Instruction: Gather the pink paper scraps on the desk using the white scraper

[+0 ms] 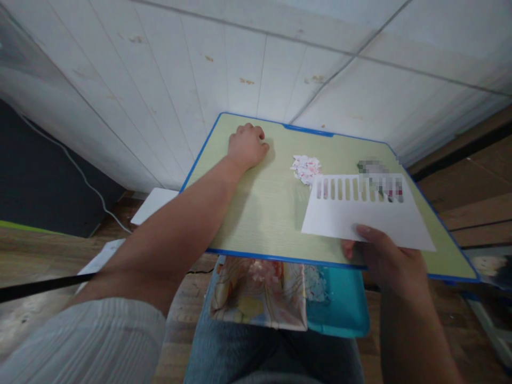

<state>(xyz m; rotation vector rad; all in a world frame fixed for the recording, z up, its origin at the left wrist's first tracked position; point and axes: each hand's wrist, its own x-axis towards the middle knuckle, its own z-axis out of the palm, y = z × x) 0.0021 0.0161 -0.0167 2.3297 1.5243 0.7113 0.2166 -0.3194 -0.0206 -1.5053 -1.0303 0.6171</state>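
My right hand grips the near edge of a white paper sheet, thumb on top and fingers beneath. A row of narrow slots is cut along the sheet's far side, and the green board shows through several of them. Beyond the sheet's left corner lies a small heap of white and pinkish paper scraps. My left hand rests on the board's far left part with its fingers curled in. Whatever those fingers may hold is hidden.
The blue-edged pale green table stands against a white panelled wall. A pixelated object lies at its right. Below the front edge, a patterned box and a turquoise tray with scraps sit on my lap.
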